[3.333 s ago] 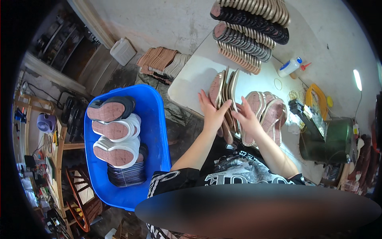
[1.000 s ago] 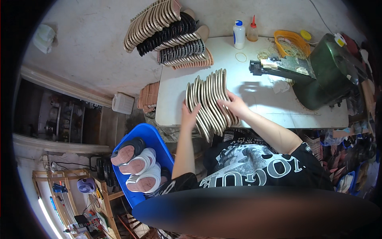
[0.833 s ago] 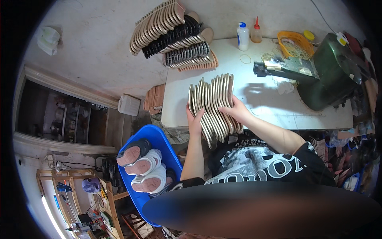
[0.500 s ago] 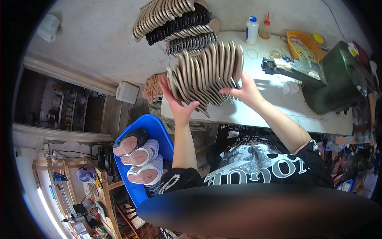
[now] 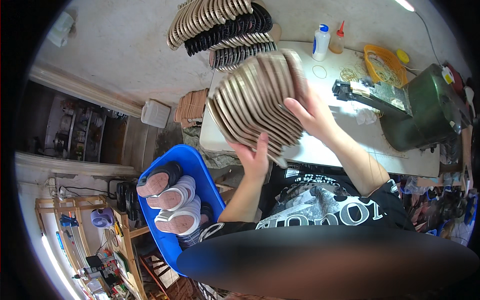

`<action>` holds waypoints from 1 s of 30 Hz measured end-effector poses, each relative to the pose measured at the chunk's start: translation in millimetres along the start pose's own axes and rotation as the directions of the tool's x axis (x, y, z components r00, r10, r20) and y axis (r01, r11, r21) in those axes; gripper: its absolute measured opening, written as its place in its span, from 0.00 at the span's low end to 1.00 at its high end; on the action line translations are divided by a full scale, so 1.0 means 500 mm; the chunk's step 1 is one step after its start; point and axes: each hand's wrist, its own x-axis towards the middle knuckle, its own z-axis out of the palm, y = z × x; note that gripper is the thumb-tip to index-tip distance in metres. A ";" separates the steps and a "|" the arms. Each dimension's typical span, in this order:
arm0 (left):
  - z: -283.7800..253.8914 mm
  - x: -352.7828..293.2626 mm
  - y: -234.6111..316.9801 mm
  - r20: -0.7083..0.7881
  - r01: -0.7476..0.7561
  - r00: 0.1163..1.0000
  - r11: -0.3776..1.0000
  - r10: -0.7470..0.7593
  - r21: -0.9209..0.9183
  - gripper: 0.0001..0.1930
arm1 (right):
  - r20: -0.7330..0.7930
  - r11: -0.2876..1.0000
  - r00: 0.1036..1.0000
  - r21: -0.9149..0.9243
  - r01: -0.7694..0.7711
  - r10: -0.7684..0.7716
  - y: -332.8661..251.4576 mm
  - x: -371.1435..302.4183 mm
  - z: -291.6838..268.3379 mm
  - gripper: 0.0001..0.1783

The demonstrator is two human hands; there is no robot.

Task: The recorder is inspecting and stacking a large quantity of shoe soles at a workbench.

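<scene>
Spanning two hands: one tilted row of beige-edged soles (image 5: pixel 257 100), held over the white surface (image 5: pixel 360 145); left hand (image 5: pixel 254 156) gripping its lower side, right hand (image 5: pixel 315 114) its right end. Nearby: blue tub (image 5: pixel 199 165), containing shoe soles (image 5: pixel 180 221).

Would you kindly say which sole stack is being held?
The light brown stack between the left hand and the right hand; the others, like the black stack, are untouched.

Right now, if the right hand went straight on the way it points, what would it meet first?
The stack of soles, whose right end the right hand appears to touch. Beyond that, the line probably runs toward the black row of soles, though depth is unclear.
</scene>
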 end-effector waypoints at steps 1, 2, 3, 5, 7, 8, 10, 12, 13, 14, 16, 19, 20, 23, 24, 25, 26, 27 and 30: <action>-0.007 -0.021 -0.012 0.028 0.034 0.999 0.983 -0.039 0.182 0.43 | 0.150 0.987 0.978 -0.087 -0.137 0.149 -0.003 0.019 0.006 0.33; -0.021 -0.041 -0.027 0.048 0.060 0.995 0.931 -0.083 0.360 0.46 | 0.282 0.948 0.911 -0.190 -0.255 0.301 -0.004 0.039 0.009 0.36; -0.034 -0.062 -0.037 0.059 0.025 0.989 0.554 -0.133 0.832 0.53 | 0.404 0.910 0.826 -0.296 -0.289 0.393 0.047 0.052 0.027 0.39; -0.052 -0.092 -0.108 0.006 0.146 0.944 0.435 -0.330 0.889 0.58 | 0.432 0.846 0.843 -0.530 -0.050 0.320 0.181 0.013 0.069 0.45; -0.063 -0.092 -0.145 -0.033 0.173 0.931 0.359 -0.363 0.917 0.59 | 0.428 0.790 0.858 -0.612 0.042 0.285 0.203 0.012 0.079 0.49; -0.070 -0.088 -0.161 0.007 0.129 0.937 0.368 -0.348 0.921 0.60 | 0.463 0.826 0.822 -0.564 -0.015 0.332 0.216 0.021 0.081 0.53; -0.059 -0.089 -0.175 0.035 0.101 0.936 0.364 -0.349 0.926 0.60 | 0.557 0.870 0.740 -0.486 -0.076 0.376 0.223 0.041 0.075 0.62; -0.028 -0.084 -0.184 0.079 0.005 0.970 0.344 -0.230 0.939 0.59 | 0.454 0.841 0.818 -0.537 -0.064 0.352 0.211 0.038 0.088 0.57; -0.008 -0.083 -0.187 0.072 0.010 0.970 0.337 -0.230 0.941 0.57 | 0.397 0.830 0.838 -0.547 -0.113 0.375 0.215 0.044 0.100 0.54; 0.007 -0.092 -0.189 0.087 -0.001 0.967 0.337 -0.240 0.942 0.57 | 0.338 0.817 0.853 -0.554 -0.161 0.398 0.216 0.049 0.115 0.50; 0.034 -0.107 -0.188 0.046 0.071 0.962 0.409 -0.269 0.910 0.56 | 0.219 0.783 0.901 -0.595 -0.180 0.374 0.204 0.047 0.142 0.39; 0.012 -0.144 -0.127 0.172 0.032 0.906 0.468 -0.387 0.883 0.49 | 0.082 0.838 0.987 -0.541 -0.073 0.139 0.209 -0.013 0.149 0.30; -0.007 -0.150 -0.098 0.255 0.037 0.834 0.510 -0.489 0.859 0.46 | 0.105 0.847 0.983 -0.527 -0.071 0.148 0.198 -0.028 0.137 0.29; -0.075 -0.129 0.000 0.473 0.278 0.537 0.676 -0.699 0.683 0.39 | 0.164 0.872 0.983 -0.489 0.013 0.078 0.167 -0.067 0.106 0.26; -0.093 -0.111 0.024 0.552 0.416 0.409 0.686 -0.727 0.597 0.38 | 0.216 0.866 0.972 -0.498 0.033 0.088 0.157 -0.080 0.099 0.26; -0.101 -0.090 0.051 0.547 0.464 0.250 0.595 -0.799 0.657 0.35 | 0.250 0.873 0.963 -0.486 0.039 0.096 0.155 -0.091 0.095 0.26; -0.106 -0.074 0.065 0.548 0.465 0.239 0.590 -0.801 0.660 0.35 | 0.287 0.883 0.954 -0.467 0.054 0.093 0.152 -0.097 0.094 0.26; -0.113 -0.067 0.077 0.581 0.478 0.127 0.563 -0.804 0.674 0.35 | 0.298 0.900 0.951 -0.431 0.062 0.077 0.148 -0.108 0.096 0.27; -0.130 -0.057 0.090 0.600 0.466 -0.018 0.524 -0.800 0.713 0.33 | 0.324 0.913 0.944 -0.402 0.076 0.064 0.132 -0.124 0.090 0.27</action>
